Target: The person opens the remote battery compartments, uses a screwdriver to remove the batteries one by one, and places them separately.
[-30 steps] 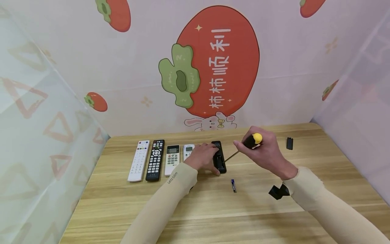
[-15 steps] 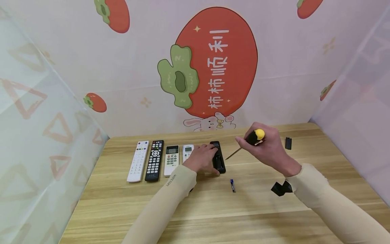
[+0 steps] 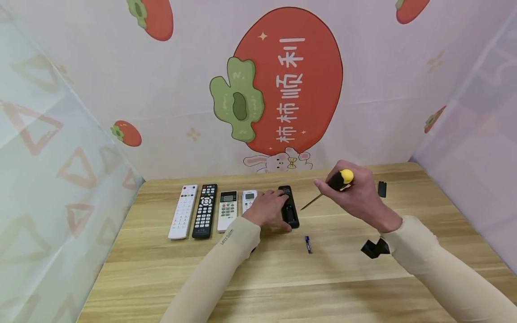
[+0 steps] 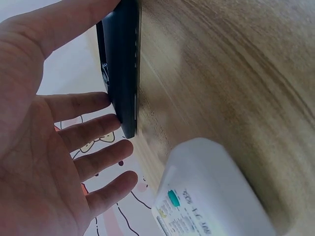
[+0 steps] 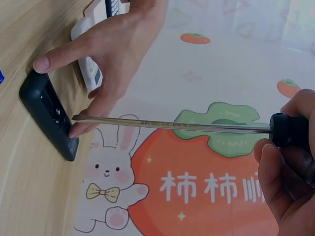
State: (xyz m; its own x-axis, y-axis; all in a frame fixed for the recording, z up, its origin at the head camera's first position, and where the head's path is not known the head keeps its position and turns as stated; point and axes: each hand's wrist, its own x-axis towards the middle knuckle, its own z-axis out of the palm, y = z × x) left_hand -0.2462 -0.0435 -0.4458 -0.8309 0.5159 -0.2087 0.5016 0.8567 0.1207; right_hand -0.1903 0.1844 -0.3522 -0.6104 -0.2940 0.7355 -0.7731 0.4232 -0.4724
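Observation:
A black remote control [image 3: 291, 211] lies back up on the wooden table, its battery compartment uncovered. My left hand [image 3: 267, 209] spans it from the left, thumb at the near end and fingertips on the far part; in the left wrist view two fingertips touch its edge [image 4: 123, 73]. My right hand [image 3: 358, 194] grips the black and yellow handle of a flathead screwdriver [image 3: 338, 181]. The blade slants down to the left, its tip just right of the remote. A small blue battery [image 3: 308, 245] lies nearer me. A black battery cover [image 3: 382, 189] is at the right.
To the left stand several more remotes in a row: a white one [image 3: 183, 212], a black one [image 3: 205, 211], a cream one [image 3: 228, 212] and a white one [image 3: 249, 200] partly behind my left hand. A printed cloth wall [image 3: 181, 89] rises behind the table.
The screwdriver tip has come out of the remote's battery compartment, and my right hand has moved slightly right and up with it. My left hand stays on the remote.

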